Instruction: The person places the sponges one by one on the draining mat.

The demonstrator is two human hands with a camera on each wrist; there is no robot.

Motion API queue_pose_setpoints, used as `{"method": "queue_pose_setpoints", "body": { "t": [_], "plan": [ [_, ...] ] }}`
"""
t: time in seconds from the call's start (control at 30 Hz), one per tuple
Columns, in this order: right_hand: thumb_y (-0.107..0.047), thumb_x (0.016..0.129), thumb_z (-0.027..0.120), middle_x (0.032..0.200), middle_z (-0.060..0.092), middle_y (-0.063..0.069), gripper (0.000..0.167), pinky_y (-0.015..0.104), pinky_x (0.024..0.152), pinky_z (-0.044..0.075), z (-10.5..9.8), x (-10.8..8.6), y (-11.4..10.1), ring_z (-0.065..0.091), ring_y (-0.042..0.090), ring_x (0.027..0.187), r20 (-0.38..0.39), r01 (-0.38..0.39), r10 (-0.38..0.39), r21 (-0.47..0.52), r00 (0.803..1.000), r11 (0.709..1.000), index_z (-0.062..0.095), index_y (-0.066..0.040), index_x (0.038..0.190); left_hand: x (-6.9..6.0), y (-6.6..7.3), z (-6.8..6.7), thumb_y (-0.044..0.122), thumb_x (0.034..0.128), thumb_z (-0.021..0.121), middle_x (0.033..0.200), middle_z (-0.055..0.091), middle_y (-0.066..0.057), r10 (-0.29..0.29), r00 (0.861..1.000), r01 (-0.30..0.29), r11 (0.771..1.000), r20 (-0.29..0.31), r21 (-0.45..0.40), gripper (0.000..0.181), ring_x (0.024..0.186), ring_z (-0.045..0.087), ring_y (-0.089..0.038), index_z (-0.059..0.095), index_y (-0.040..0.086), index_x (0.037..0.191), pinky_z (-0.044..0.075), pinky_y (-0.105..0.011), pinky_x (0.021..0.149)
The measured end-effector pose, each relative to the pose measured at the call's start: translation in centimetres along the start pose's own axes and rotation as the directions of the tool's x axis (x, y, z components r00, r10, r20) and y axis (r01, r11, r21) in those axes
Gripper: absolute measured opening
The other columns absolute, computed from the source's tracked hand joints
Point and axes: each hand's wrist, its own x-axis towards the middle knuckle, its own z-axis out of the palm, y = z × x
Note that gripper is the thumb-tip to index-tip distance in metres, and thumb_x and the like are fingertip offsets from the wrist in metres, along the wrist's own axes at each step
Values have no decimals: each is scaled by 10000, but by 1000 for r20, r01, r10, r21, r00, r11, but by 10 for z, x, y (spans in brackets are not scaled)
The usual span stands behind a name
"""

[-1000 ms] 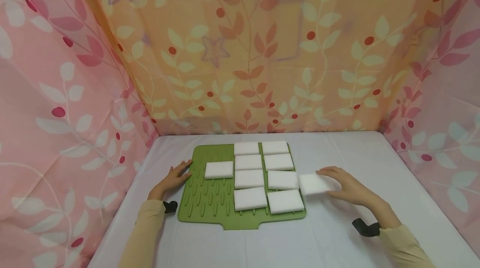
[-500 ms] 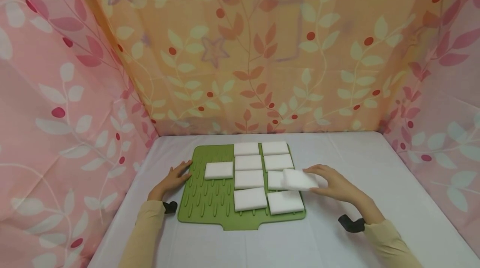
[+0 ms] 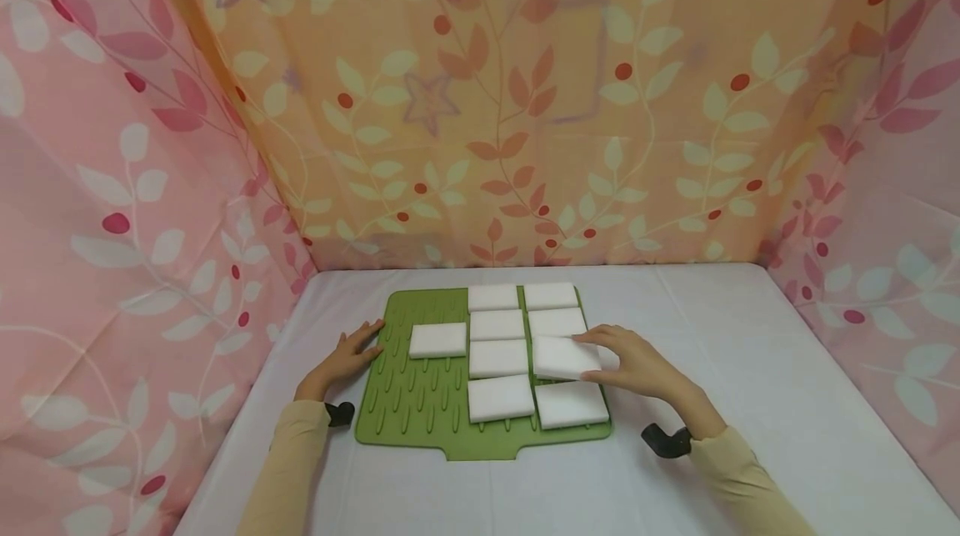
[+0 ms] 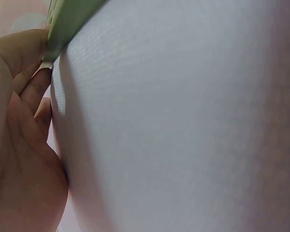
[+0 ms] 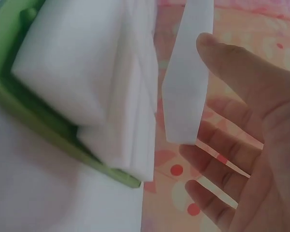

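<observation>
In the head view, a green ribbed mat (image 3: 405,415) bears two columns of white sponges (image 3: 498,358) on its right half. One lone sponge (image 3: 438,341) lies left of them. My right hand (image 3: 637,363) pinches a white sponge (image 3: 564,358) by its right end, between thumb and fingers. In the right wrist view this held sponge (image 5: 186,87) hangs apart from the sponges on the mat. From the head it covers most of the one below. My left hand (image 3: 347,359) rests at the mat's left edge, its fingers touching the rim (image 4: 70,29).
A white-covered table (image 3: 420,498) carries the mat. Floral cloth walls (image 3: 525,186) close off the back and both sides. The mat has a small tab (image 3: 482,451) at its front edge. A black wrist mount (image 3: 666,441) sits on the right arm, another (image 3: 341,414) on the left.
My right hand has carried the held sponge leftward from beside the mat to over the right column. My left hand and the other sponges have stayed in place.
</observation>
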Motion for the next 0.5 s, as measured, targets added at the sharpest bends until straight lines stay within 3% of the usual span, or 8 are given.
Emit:
{"method": "queue_pose_setpoints", "body": {
  "t": [0.5],
  "plan": [
    [-444,748,739,1190,601,-39,579,467,914,443,25,30,-27,553,194,1097,-8,18,-18,34,1000,999,599,-188,1248,1,-4,0,275,957,510,1501,241,-200,1,1000,-1,1000,2,8,586,1394,116,-416,286,66,1457,-98,-640,1066]
  ]
}}
